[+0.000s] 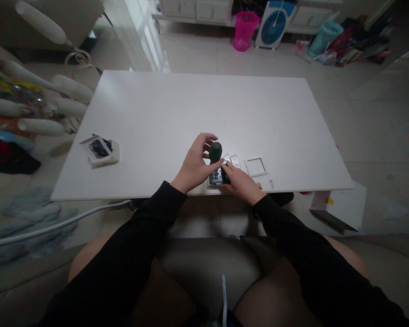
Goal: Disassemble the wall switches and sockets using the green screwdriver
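Left hand (194,165) wraps the upright screwdriver (215,152), right hand (241,182) pins the switch module (216,178) beneath so it can't slide.

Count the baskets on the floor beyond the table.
2. A pink basket stands just left of the fan. A teal basket stands to its right. Others may be hidden out of view.

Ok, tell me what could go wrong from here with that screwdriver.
The screwdriver stands upright in the loose grip of the left hand; it may slip onto the right hand steadying the switch part. That part lies close to the near edge of the table, so it and the small white piece nearby could get knocked off.
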`<state>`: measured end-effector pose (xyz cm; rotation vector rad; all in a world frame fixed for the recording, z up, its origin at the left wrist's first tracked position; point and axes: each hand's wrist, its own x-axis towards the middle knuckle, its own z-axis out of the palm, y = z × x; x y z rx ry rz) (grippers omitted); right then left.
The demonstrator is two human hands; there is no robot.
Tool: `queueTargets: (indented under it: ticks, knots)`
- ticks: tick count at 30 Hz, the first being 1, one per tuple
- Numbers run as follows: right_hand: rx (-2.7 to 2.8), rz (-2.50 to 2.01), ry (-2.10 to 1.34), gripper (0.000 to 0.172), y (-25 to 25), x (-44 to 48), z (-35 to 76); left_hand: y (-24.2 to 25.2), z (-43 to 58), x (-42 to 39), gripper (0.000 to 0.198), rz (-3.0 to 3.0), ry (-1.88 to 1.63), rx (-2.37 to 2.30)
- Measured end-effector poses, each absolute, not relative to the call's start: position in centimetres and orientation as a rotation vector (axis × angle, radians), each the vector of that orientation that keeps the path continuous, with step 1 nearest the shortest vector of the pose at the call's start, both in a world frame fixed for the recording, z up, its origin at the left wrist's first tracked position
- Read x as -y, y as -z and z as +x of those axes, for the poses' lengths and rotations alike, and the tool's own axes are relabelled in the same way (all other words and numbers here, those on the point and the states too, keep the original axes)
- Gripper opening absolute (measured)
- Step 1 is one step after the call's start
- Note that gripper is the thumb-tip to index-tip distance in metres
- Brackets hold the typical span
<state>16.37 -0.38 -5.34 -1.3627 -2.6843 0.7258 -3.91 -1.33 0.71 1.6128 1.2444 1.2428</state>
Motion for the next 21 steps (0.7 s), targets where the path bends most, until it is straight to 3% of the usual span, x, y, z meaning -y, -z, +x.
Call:
queueTargets:
  ticks: [21]
  knots:
    - [2.704,-1.391,-0.697,0.072,5.04,0.47,16.35,-0.42,-4.00,1.34,0.041,1.608,-1.216,-1.240]
